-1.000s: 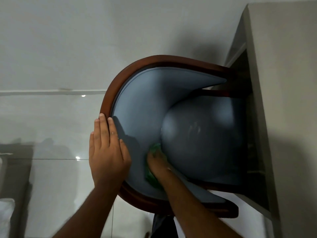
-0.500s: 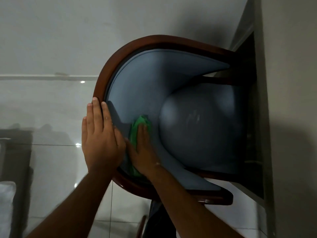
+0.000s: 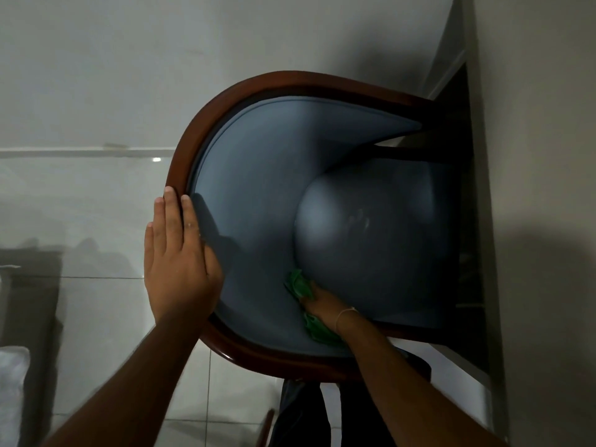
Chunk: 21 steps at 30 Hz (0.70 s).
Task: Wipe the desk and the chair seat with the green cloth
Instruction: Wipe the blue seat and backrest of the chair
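I look straight down on a tub chair with a dark wooden rim [image 3: 180,162], a grey-blue padded backrest [image 3: 258,188] and a rounded grey-blue seat [image 3: 364,227]. My right hand [image 3: 325,306] presses the green cloth [image 3: 298,283] into the crease where the seat meets the backrest, low in the chair; more of the cloth shows below the wrist. My left hand [image 3: 177,262] lies flat, fingers together, on the rim at the chair's left side. The desk [image 3: 541,156] runs along the right, and the chair's front is tucked under it.
Pale glossy floor tiles [image 3: 96,221] lie to the left and below the chair. A dark piece of furniture with white bedding [image 3: 13,366] stands at the far left edge. My legs [image 3: 300,414] are just below the chair's rim.
My right hand slid the green cloth from the backrest beside my left hand down and right into the seat crease. My left hand stayed on the rim.
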Each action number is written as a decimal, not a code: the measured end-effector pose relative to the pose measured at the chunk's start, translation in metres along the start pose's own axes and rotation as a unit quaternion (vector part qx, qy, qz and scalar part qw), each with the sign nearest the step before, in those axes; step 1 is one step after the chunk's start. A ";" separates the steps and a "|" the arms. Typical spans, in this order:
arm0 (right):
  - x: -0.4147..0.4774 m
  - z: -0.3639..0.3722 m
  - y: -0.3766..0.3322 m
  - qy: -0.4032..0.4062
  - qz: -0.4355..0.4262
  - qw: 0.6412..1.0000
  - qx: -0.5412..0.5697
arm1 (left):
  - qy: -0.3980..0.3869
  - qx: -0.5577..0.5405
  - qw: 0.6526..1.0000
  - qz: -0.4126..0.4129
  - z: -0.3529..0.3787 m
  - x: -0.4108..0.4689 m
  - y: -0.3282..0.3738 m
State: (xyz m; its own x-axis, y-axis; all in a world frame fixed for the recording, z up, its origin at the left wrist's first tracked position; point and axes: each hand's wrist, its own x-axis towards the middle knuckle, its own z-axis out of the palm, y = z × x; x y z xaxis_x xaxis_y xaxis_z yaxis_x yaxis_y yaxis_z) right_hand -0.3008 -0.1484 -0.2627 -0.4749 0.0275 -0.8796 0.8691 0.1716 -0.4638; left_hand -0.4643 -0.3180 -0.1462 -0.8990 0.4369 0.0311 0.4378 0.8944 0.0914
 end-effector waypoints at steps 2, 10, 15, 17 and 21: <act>0.000 -0.007 0.001 0.001 0.012 0.999 0.047 | -0.003 -0.005 1.000 -0.001 0.000 0.000 0.001; 0.012 -0.061 0.028 0.224 -0.023 0.929 0.295 | 0.004 -0.074 0.996 0.049 -0.003 -0.012 0.011; 0.043 -0.072 0.040 0.345 -0.087 0.927 0.121 | -0.127 -0.086 0.985 0.081 0.022 -0.037 0.074; 0.063 -0.056 0.043 0.298 -0.144 0.943 0.015 | -0.225 -0.040 0.970 0.077 0.041 -0.048 0.098; 0.105 -0.019 0.051 0.201 -0.213 0.894 -0.340 | -0.340 0.034 0.938 0.059 0.074 -0.065 0.116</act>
State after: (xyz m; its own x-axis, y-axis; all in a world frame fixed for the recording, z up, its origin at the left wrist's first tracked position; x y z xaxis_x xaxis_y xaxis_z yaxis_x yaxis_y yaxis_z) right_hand -0.3086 -0.1183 -0.3767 -0.8726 0.1447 -0.4666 0.3778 0.8053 -0.4569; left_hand -0.3539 -0.2358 -0.2115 -0.6389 0.4726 -0.6070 0.5545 0.8298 0.0625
